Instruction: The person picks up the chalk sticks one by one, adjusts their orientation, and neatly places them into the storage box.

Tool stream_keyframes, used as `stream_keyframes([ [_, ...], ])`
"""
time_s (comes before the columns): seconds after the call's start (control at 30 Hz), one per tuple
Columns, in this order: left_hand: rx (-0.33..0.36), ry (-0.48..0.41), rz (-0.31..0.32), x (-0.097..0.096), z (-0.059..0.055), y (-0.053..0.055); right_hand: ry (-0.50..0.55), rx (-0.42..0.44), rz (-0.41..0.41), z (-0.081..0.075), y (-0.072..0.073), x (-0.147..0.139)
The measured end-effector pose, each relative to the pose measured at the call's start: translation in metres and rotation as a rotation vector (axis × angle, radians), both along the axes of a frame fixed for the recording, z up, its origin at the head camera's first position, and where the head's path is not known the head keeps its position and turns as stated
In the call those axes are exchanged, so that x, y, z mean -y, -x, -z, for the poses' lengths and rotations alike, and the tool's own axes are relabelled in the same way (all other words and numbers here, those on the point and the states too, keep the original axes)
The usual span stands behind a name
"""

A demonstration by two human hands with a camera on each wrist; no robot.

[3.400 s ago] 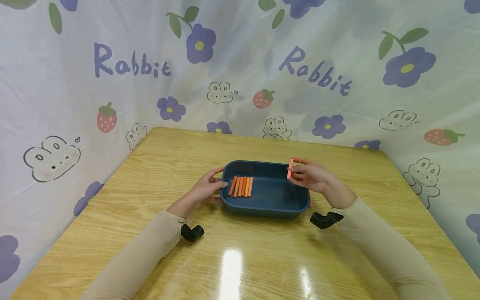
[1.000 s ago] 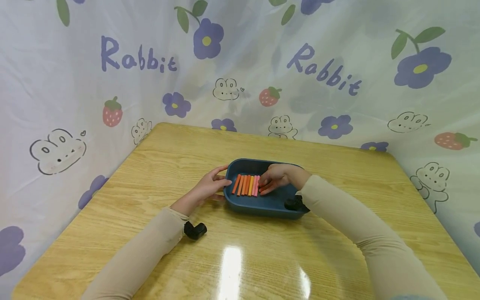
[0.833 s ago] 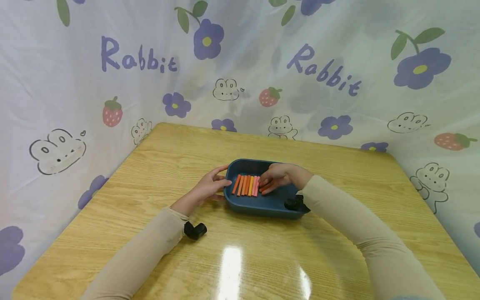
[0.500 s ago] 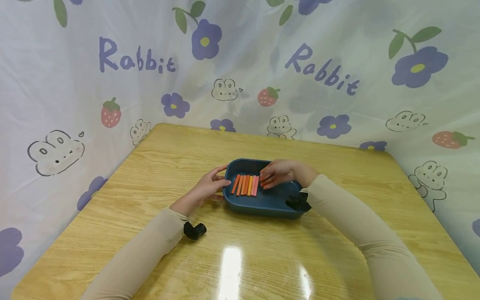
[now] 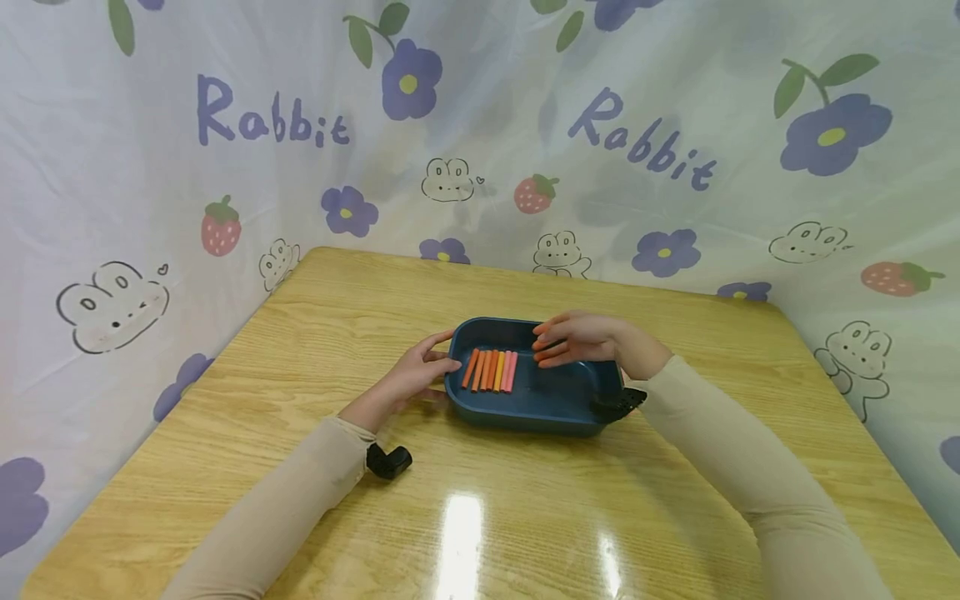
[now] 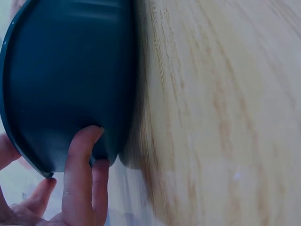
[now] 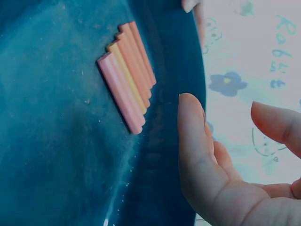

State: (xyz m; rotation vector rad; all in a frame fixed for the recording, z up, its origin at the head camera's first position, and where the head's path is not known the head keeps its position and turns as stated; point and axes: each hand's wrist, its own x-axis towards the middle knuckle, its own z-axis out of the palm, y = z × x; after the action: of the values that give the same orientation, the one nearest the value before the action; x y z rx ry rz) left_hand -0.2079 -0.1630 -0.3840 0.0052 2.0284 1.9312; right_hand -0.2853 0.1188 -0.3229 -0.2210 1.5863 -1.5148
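Note:
A dark blue rectangular basin (image 5: 540, 421) stands on the table. My left hand (image 5: 405, 377) holds its left end, thumb over the rim and other fingers against the outer wall; the left wrist view shows the fingers (image 6: 80, 174) on that wall. Inside, at the left, a row of chalk sticks (image 5: 489, 370) lies side by side: several orange, one yellow, then pink at the right. Over the basin's right half hovers my right hand (image 5: 581, 337), fingers loosely extended and holding nothing. In the right wrist view its fingers (image 7: 195, 136) are apart from the chalk row (image 7: 127, 75).
The wooden table (image 5: 360, 308) has a glossy light patch near the front. Behind and at the sides hangs a white curtain (image 5: 495, 100) printed with rabbits, flowers and strawberries. A black wrist mount (image 5: 618, 404) on the right arm overlaps the basin's right end.
A pink stick that my right hand held was set down beside the row. That hand has since drawn up and right, away from the chalk. My left hand has kept its hold.

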Motion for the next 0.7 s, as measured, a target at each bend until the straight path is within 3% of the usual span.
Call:
stream_keyframes([
  [0.37, 0.010, 0.013, 0.002, -0.002, -0.001, -0.001, 0.024, -0.039, 0.053, -0.010, -0.018, -0.030],
  [0.7, 0.010, 0.027, -0.007, -0.001, 0.000, 0.001, 0.040, -0.046, 0.147, -0.008, -0.027, -0.065],
])
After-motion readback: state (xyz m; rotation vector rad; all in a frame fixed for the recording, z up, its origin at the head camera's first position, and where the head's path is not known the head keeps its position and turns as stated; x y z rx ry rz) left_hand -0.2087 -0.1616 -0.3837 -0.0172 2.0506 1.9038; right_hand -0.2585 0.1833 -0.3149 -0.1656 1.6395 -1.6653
